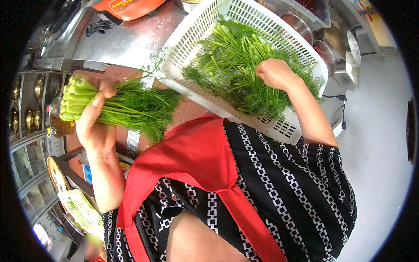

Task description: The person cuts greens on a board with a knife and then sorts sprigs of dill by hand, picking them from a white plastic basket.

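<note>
My left hand (96, 121) holds up a thick bunch of feathery green herb, likely dill or fennel (131, 108), its pale stem ends gathered at the left and its fronds trailing right. Inside a white slotted plastic basket (186, 86) lies a loose heap of the same herb (229, 59), stems and fronds mixed. My right hand (276, 73) reaches into the basket at the heap's right part, fingers curled down on the stems; whether they grip any is hidden. A red apron covers my chest.
A stainless steel counter (131, 39) bears an orange appliance (127, 8) and a crumpled black bag (98, 28). Metal containers (322, 52) stand beyond the basket. Oil bottles (62, 127) and shelves are at the left. A power strip (337, 128) lies at right; another person shows at lower left.
</note>
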Demonstrator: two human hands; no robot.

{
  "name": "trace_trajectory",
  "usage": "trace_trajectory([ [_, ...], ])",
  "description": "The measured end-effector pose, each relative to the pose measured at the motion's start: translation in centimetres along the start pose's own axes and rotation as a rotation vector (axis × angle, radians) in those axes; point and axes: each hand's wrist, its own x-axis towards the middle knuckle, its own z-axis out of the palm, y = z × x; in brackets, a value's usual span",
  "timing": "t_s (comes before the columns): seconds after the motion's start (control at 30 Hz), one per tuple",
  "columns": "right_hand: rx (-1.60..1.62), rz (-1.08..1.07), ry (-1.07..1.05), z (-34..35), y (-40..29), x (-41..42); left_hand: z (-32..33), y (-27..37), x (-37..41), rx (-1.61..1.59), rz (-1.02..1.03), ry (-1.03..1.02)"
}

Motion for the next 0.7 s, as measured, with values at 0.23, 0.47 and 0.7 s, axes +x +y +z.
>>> trace_trajectory([
  [0.23, -0.141, -0.162, 0.299, 1.0, -1.6, 2.8, -1.2, 0.0, -0.5, -0.066, -0.049, 0.040],
  [0.47, 0.034, -0.057, 0.452, -1.1, -0.3, 1.5, -1.8, 0.1, -0.9, -0.051, -0.085, -0.076],
  [0.7, 0.661, -0.032, 0.647, -4.9, 0.4, -1.6, -1.9, 0.2, -0.8, -0.053, -0.162, -0.058],
])
